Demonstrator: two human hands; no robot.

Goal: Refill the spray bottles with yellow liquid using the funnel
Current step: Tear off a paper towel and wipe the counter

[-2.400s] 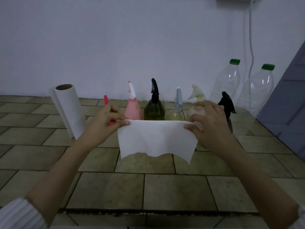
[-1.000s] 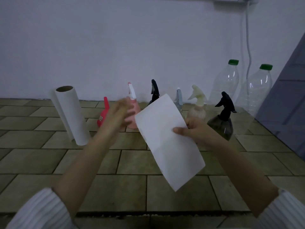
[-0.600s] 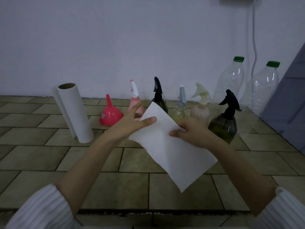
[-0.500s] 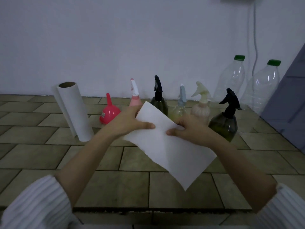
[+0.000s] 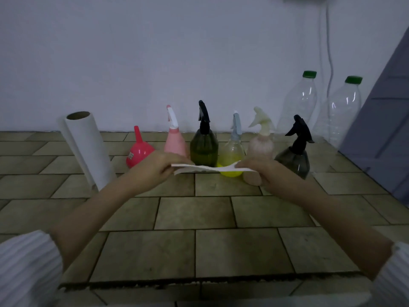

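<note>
Fingers of my left hand (image 5: 155,168) are pinching the left end of a white paper sheet (image 5: 204,169), and the fingers of my right hand (image 5: 263,171) are pinching its right end, so I am holding the sheet stretched flat and nearly edge-on between them, just above the tiled worktop (image 5: 194,247). Both hands are curling round the paper and gripping nothing else. Behind the sheet, toward twelve o'clock, the spray bottles are standing upright in a row: a pink bottle (image 5: 175,142) with a white trigger at about eleven o'clock of my left hand, a dark green bottle (image 5: 204,147) with a black trigger beside it, then a clear bottle (image 5: 232,156) with a pale blue trigger and yellow liquid showing in its lower part, then a pale frosted bottle (image 5: 261,145) with a cream trigger, and a smoky dark bottle (image 5: 295,159) with a black trigger at about one o'clock of my right hand. A red funnel (image 5: 139,152) is sitting mouth-down with its spout up, at ten o'clock of my left hand, just left of the pink bottle. Farther out at nine o'clock a paper towel roll (image 5: 88,149) is standing on end, leaning a little. Two tall clear plastic bottles (image 5: 303,100) with green caps are standing against the wall at about two o'clock.
</note>
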